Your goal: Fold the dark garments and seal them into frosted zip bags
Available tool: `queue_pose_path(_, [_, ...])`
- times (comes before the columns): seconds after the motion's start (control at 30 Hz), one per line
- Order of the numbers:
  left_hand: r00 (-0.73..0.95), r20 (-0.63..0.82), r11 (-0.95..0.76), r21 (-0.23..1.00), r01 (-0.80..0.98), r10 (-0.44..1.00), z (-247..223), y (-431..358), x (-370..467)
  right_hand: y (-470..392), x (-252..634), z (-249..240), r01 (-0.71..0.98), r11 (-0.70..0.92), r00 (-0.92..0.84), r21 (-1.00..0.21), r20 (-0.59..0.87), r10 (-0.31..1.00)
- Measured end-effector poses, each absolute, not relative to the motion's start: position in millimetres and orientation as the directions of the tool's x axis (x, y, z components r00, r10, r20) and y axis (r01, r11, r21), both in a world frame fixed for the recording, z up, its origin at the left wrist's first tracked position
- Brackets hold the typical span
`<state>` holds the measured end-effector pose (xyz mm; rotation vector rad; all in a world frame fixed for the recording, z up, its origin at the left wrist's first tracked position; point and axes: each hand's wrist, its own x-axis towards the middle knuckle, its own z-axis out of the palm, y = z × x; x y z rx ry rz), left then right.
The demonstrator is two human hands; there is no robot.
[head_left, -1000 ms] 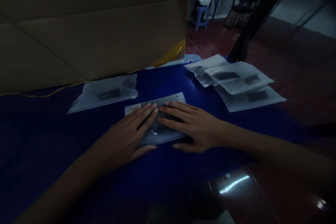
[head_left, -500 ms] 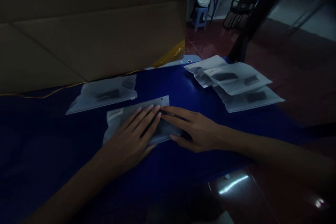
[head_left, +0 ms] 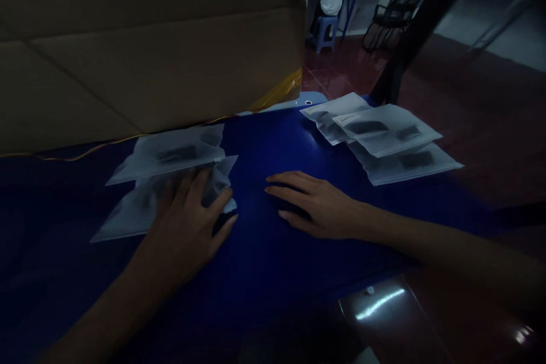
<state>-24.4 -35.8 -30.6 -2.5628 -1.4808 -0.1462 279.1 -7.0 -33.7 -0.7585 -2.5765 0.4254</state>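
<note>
My left hand lies on a frosted zip bag, its fingers spread over the bag and its thumb apart on the right. Parts of that bag are hidden under the hand. Just behind it, another frosted bag with a dark printed patch lies against its rear edge. My right hand rests on the blue table surface, fingers apart, holding nothing. Farther right and back, several similar bags overlap in a loose pile, dark shapes showing through them.
A large cardboard box stands along the back left, with yellow tape at its lower corner. A thin wire runs along its base. Beyond the table are a person on a blue stool, a black chair and a dark slanted post.
The bag under my left hand has slid left with that hand, up to the rear left bag. It no longer lies by my right hand, which has stayed almost in place.
</note>
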Motion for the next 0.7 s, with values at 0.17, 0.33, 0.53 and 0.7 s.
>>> queue_pose_path(0.17, [0.401, 0.21, -0.379, -0.136, 0.915, 0.892, -21.5, -30.8, -22.0, -6.5, 280.4, -34.2, 0.45, 0.823, -0.778, -0.347, 0.3, 0.552])
queue_pose_path(0.33, [0.441, 0.267, -0.428, -0.109, 0.897, 0.857, -17.1, -30.0, -15.6, -7.3, 280.0, -33.5, 0.478, 0.829, -0.772, -0.289, 0.311, 0.554])
queue_pose_path(0.53, [0.797, 0.254, -0.811, -0.069, 0.581, 0.549, -19.5, -40.9, -3.2, -3.9, 280.4, -32.8, 0.538, 0.83, -0.761, -0.147, 0.339, 0.553])
queue_pose_path(0.7, [0.889, 0.113, -0.895, 0.008, 0.445, 0.443, -24.4, -44.5, 0.2, -2.7, 283.8, -34.1, 0.629, 0.772, -0.724, -0.094, 0.29, 0.626])
